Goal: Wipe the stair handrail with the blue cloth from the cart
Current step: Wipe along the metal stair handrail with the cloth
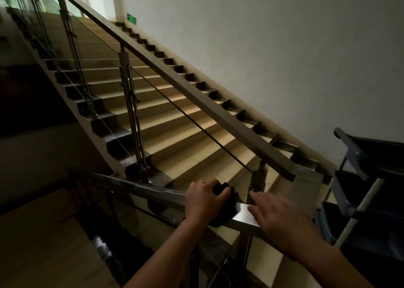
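The left hand (204, 200) sits on top of the flat, shiny stainless-steel handrail (246, 215) in the foreground, knuckles up. Its fingers curl down over a bunched dark blue cloth (221, 189) and press it onto the rail. The cloth shows past the fingertips on the far side and hangs in a dark fold below the near edge of the rail. The bare left forearm rises to the rail from the bottom middle, with the wrist roughly straight. Just to the right of the cloth, the right hand (284, 220) is palm-down over the same rail with its fingers straight and spread. It holds nothing, and motion blur hides whether it touches the metal. Its forearm enters from the bottom right corner. Beyond the hands, a long square-section metal rail (175, 78) slopes up and left on steel posts beside a flight of beige tiled stairs (175, 130) with dark risers. A grey-blue cleaning cart with dark shelves and pale tube legs (352, 154) stands at the right edge, near the right hand, against a plain white wall (284, 47). A small green sign (131, 18) is on that wall near the top of the stairs.
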